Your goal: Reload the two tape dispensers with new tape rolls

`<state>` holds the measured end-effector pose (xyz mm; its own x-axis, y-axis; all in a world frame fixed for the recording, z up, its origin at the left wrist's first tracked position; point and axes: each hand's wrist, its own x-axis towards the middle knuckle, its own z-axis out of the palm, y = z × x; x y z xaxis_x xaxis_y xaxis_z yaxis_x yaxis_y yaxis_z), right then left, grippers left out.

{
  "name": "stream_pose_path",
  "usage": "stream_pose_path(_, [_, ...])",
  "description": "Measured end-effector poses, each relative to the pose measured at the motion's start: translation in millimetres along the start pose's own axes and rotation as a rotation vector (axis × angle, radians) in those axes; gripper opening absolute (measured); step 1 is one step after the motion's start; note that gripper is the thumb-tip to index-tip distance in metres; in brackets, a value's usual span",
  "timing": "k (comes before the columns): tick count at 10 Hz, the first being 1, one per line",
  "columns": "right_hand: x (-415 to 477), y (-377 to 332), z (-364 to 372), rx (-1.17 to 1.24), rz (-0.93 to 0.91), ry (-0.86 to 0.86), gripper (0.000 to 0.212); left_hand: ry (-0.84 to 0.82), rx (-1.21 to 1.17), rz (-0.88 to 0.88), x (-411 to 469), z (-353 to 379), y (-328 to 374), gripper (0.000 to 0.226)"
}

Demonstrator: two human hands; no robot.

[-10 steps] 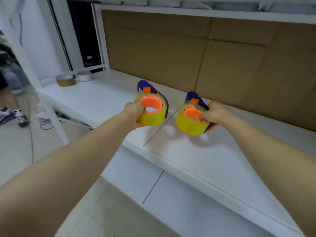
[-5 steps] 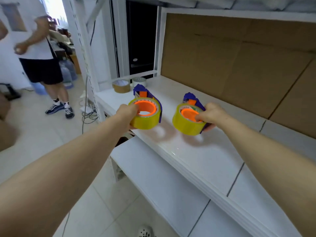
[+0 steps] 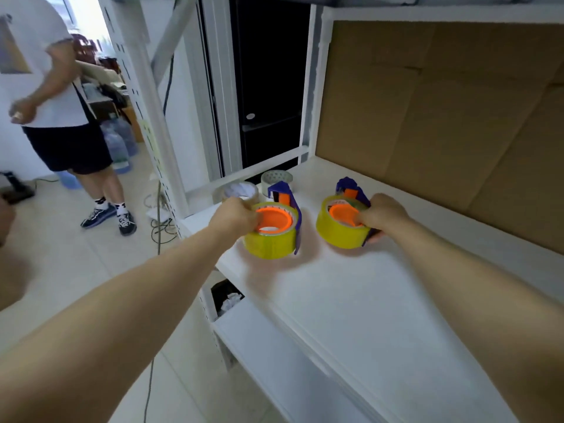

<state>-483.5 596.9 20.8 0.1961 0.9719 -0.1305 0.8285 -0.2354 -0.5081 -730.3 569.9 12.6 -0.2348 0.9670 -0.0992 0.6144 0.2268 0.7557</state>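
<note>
Two blue tape dispensers with orange hubs each carry a yellow tape roll. My left hand [image 3: 235, 216] grips the left dispenser [image 3: 273, 228] at its left side, fingers curled into the hub. My right hand [image 3: 383, 215] grips the right dispenser [image 3: 343, 225] from the right, fingertips over the orange hub. Both are held just above the white shelf [image 3: 351, 300], near its left end.
Two nearly spent tape rolls, one brownish [image 3: 239, 190] and one whitish [image 3: 276, 178], lie at the shelf's far left corner. Cardboard [image 3: 442, 117] backs the shelf. A person [image 3: 55, 102] stands on the floor to the left. A lower shelf [image 3: 274, 355] juts out below.
My view has swung left, and both hands have carried the dispensers toward the left end of the shelf, close to the two old rolls. Both grips are unchanged.
</note>
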Motion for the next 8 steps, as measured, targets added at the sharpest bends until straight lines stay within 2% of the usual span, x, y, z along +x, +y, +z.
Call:
stream_pose_path(1, [16.8,-8.3,13.9,-0.011,0.050,0.042,0.013,-0.012,0.177,0.069,29.0,3.0,0.7,0.031])
stream_pose_path(2, [30.0,-19.2,26.8,0.075,0.163,0.051,0.011,-0.079,0.268,0.128,49.5,8.6,2.6,0.029])
stream_pose_path(3, [40.6,-29.8,36.0,0.094,0.300,0.061,0.016,-0.163,0.342,0.231,65.1,11.6,4.0,0.014])
stream_pose_path(5, [47.7,-58.8,55.2,0.123,0.485,0.145,0.018,-0.284,0.390,0.406,92.9,12.1,-8.8,0.038])
stream_pose_path(6, [38.9,-74.6,61.1,0.204,0.540,0.201,0.017,-0.385,0.420,0.460,102.0,13.7,-16.4,0.049])
stream_pose_path(7, [25.4,-82.9,68.2,0.265,0.537,0.256,0.028,-0.444,0.439,0.502,106.2,13.6,-21.6,0.056])
stream_pose_path(8, [3.1,-87.4,79.7,0.266,0.509,0.290,0.027,-0.463,0.445,0.575,105.9,1.5,-23.6,0.059])
